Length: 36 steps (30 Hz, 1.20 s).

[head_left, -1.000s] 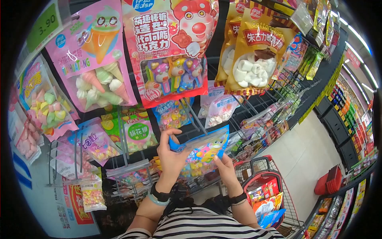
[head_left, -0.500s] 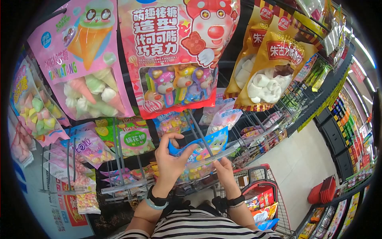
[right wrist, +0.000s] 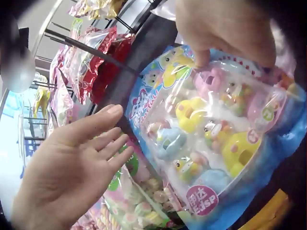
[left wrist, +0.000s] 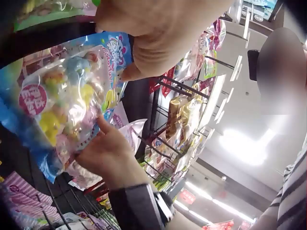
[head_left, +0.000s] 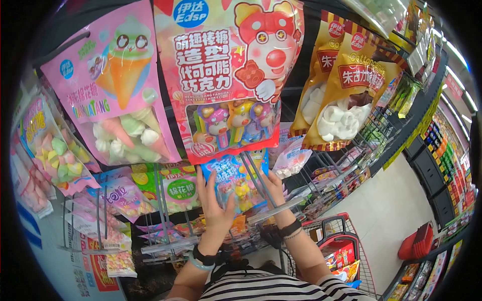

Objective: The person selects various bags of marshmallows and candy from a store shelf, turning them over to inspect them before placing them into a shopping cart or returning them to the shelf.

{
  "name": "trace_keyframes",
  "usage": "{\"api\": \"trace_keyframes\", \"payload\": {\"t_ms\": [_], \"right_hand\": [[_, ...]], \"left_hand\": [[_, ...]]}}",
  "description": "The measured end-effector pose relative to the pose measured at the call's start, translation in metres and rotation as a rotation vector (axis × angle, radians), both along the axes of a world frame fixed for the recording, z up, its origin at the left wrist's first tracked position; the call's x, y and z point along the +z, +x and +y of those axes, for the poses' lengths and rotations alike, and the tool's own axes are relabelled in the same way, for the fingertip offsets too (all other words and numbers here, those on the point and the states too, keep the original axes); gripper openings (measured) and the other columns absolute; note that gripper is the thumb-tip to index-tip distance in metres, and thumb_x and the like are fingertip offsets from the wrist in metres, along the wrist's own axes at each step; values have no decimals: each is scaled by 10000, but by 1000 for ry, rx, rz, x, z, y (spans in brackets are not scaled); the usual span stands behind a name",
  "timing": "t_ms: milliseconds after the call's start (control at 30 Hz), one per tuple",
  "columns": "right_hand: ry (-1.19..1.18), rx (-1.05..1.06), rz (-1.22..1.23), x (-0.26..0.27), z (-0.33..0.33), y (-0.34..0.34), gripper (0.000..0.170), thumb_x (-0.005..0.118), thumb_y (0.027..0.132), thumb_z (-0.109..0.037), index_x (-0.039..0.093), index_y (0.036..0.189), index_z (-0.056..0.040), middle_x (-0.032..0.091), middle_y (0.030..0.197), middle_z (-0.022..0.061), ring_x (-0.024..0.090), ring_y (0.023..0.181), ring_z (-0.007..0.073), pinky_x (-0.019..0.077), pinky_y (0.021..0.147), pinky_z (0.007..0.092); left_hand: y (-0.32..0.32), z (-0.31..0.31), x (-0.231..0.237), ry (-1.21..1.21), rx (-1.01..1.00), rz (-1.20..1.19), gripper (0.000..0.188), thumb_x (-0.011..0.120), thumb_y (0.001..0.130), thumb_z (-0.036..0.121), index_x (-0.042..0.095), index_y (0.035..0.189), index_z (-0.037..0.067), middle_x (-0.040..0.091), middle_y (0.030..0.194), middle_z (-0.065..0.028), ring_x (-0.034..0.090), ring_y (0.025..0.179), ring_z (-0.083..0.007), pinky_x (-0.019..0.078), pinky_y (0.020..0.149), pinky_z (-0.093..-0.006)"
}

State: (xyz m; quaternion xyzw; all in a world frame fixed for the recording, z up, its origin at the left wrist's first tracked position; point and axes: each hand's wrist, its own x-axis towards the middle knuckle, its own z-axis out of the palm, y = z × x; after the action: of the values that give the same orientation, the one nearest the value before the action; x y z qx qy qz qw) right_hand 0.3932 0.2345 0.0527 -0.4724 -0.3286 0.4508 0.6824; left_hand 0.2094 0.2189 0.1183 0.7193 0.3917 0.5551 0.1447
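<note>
A blue candy bag (head_left: 236, 180) with a clear window hangs among the metal hooks, below the large red candy bag (head_left: 226, 90). Yellow, pink and blue animal-shaped sweets fill it, as the right wrist view shows. My right hand (head_left: 274, 191) pinches its right side, the thumb on the front in the left wrist view. My left hand (head_left: 216, 213) is at the bag's left side with fingers extended; in the right wrist view, the same left hand (right wrist: 76, 167) shows an open palm beside the bag.
A pink ice-cream candy bag (head_left: 113, 95) hangs at the left, gold marshmallow bags (head_left: 346, 100) at the right. Green candy bags (head_left: 175, 188) hang lower left. Hooks with price-strip ends (head_left: 273, 210) jut toward me. A shopping cart (head_left: 346, 236) with snacks stands behind at the right.
The blue candy bag has moved up and inward to the rack, now upright with its front facing me. My left hand's fingers have straightened from their grip on it.
</note>
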Motion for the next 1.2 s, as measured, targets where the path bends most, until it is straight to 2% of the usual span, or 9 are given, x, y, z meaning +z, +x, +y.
{"api": "trace_keyframes", "payload": {"t_ms": [167,300,367,567,767,833,933,1067,1200], "right_hand": [[-20,12,-15,-5,23,2,240,575,895,-217,612,1020,-16,586,866,-35,494,770,37,405,666,212],[13,-235,-195,-24,-11,-12,297,586,878,-225,591,1051,17,619,928,50,561,833,103,461,720,268],[57,-281,-338,-38,-43,-12,307,582,873,-213,577,1064,28,625,978,101,589,880,151,469,774,288],[-218,-287,-112,-62,-208,16,244,571,884,-179,597,1051,-3,624,944,56,552,861,101,454,758,262],[-565,-1174,-301,-164,-404,49,269,604,815,-172,584,1025,-5,625,942,139,597,909,246,456,814,333],[-911,-1315,-559,-179,-470,45,509,673,767,-258,503,1180,-14,533,1119,178,526,1033,296,430,875,384],[-1280,-1184,-489,-189,-517,35,783,702,715,-388,341,1328,-60,313,1360,235,308,1240,403,306,1001,469],[-1276,-1021,-531,-211,-538,34,1143,730,589,-599,118,1425,-117,85,1442,264,174,1288,483,246,1000,592],[-1324,-739,-650,-189,-551,35,1103,732,613,-553,99,1435,-179,71,1443,281,203,1247,558,318,952,603]], "left_hand": [[-3,-12,-18,-142,-209,49,544,644,763,58,415,1256,30,222,1423,-201,222,1319,-374,240,1058,-451],[8,-23,-34,-167,-330,111,408,637,766,46,510,1153,21,452,1262,-175,428,1189,-331,343,992,-404],[20,-34,-50,-425,-426,53,238,590,847,91,556,1053,-25,581,1075,-122,534,1027,-214,392,918,-326],[85,-85,-82,-654,-910,33,179,541,879,53,551,1042,-22,611,985,-94,577,913,-146,446,830,-268],[160,-179,-118,-853,-1368,265,197,554,874,67,556,1052,-18,631,974,-95,609,889,-138,478,786,-250],[180,-221,-145,-880,-1515,351,248,568,869,80,536,1085,-37,629,994,-107,606,909,-145,480,790,-255],[199,-280,-189,-924,-1706,543,374,573,874,143,481,1192,-32,572,1140,-163,565,1038,-205,468,840,-301],[207,-330,-204,-791,-1729,903,482,601,854,244,461,1233,-20,533,1201,-196,535,1101,-250,441,885,-324],[205,-348,-225,-724,-1663,860,528,608,838,318,470,1232,-6,537,1190,-207,509,1129,-289,395,935,-354]]}}
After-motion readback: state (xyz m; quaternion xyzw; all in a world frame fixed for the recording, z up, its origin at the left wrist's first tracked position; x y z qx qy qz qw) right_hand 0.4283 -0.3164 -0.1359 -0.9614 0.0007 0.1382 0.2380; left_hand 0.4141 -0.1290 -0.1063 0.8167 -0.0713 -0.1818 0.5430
